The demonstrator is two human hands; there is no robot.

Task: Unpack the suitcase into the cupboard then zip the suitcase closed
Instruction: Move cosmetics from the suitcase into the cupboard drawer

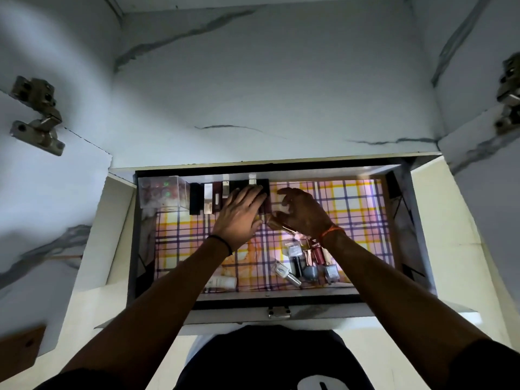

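An open cupboard drawer (281, 298) with a plaid liner fills the middle of the view. Along its back stands a row of small cosmetic boxes (209, 197), dark and light. My left hand (240, 215) lies flat on the right end of that row, fingers straight. Just right of the row my right hand (302, 213) hovers with its fingers curled like a claw. Its thumb pins a rose-gold tube (289, 229) under the palm. The suitcase is out of view.
A clear plastic box (163, 195) stands in the drawer's back left corner. Several nail polish bottles (309, 266) lie at the front right, and a white tube (222, 282) lies at the front left. Open cupboard doors with metal hinges (38, 116) flank the drawer.
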